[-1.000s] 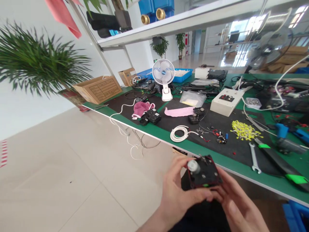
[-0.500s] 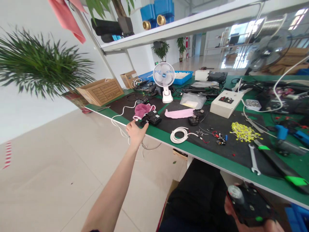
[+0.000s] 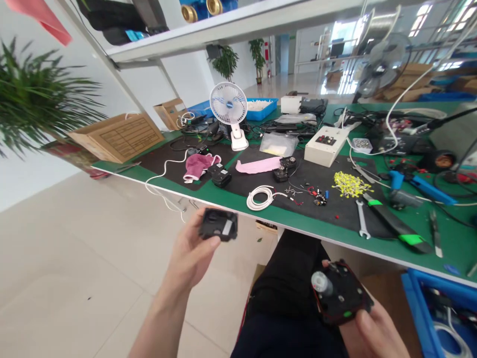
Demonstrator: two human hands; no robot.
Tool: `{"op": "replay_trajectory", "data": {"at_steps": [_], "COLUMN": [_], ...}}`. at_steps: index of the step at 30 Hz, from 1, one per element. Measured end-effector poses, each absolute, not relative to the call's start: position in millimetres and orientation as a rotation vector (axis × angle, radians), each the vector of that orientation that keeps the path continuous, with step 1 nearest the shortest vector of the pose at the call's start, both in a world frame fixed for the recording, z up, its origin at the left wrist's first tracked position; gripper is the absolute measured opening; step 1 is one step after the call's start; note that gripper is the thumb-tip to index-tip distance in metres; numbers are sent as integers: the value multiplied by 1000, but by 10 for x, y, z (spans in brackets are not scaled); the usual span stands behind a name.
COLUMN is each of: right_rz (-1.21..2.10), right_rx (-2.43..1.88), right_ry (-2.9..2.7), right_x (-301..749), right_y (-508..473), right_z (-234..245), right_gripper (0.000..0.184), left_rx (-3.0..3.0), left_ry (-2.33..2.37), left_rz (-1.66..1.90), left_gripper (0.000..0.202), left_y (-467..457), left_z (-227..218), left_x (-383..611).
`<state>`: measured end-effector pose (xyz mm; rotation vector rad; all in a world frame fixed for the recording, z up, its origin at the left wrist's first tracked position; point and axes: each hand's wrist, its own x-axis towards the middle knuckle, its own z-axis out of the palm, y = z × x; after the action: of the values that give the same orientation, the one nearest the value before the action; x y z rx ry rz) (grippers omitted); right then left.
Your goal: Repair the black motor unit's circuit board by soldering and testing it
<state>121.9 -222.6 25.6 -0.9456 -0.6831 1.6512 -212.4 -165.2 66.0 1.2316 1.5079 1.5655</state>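
My left hand [image 3: 194, 251] is closed on a black plastic cover [image 3: 218, 224], its hollow inside facing me, held up in front of the bench edge. Over my lap, my right hand [image 3: 367, 323] grips a black device body [image 3: 341, 293] with a clear round knob-like part [image 3: 322, 283] and a green dot. On the bench beyond my left hand lies a black plastic case [image 3: 219, 175] against a maroon cloth [image 3: 199, 166]. A coiled white cable [image 3: 260, 198] rests near the bench's front edge.
Farther back stand a white desk fan [image 3: 228, 107], a cardboard box [image 3: 119, 136] and a beige switch box [image 3: 326, 145]. To the right lie yellow-tipped parts [image 3: 351, 184], a wrench [image 3: 362, 220] and a black-green tool [image 3: 397, 223]. A blue bin [image 3: 417, 298] sits low at right.
My left hand has come back from the black cases beside the cloth, carrying one black cover toward me. My right hand, with the device body, has risen and moved left.
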Motion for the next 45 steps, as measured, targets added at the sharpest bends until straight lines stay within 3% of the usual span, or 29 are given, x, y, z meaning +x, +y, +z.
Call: {"op": "replay_trajectory", "data": {"at_steps": [4, 10, 14, 20, 35, 45], "right_rz": [1691, 1583, 1514, 1411, 1135, 1022], "right_rx": [-987, -1040, -1138, -1101, -1176, -1074], "right_ry": [-746, -965, -989, -1221, -1502, -1665], "right_x": [1119, 1064, 1079, 1166, 1237, 1281], "right_y": [-2275, -2198, -2164, -2171, -2193, -2233], "right_z": [401, 587, 523, 334, 454, 380], "right_gripper": [65, 45, 42, 33, 22, 33], "left_rx": [1053, 1152, 1240, 1243, 1686, 1860], "left_ry": [986, 921, 895, 863, 1005, 1066], "left_rz": [1183, 907, 814, 753, 660, 592], "left_gripper": [72, 63, 54, 56, 61, 73], "left_y": [-1838, -1807, -1803, -1803, -1889, -2029], "left_z": [725, 740, 771, 777, 810, 757], "left_x": [-1644, -1274, -1177, -1059, -1017, -1074]}}
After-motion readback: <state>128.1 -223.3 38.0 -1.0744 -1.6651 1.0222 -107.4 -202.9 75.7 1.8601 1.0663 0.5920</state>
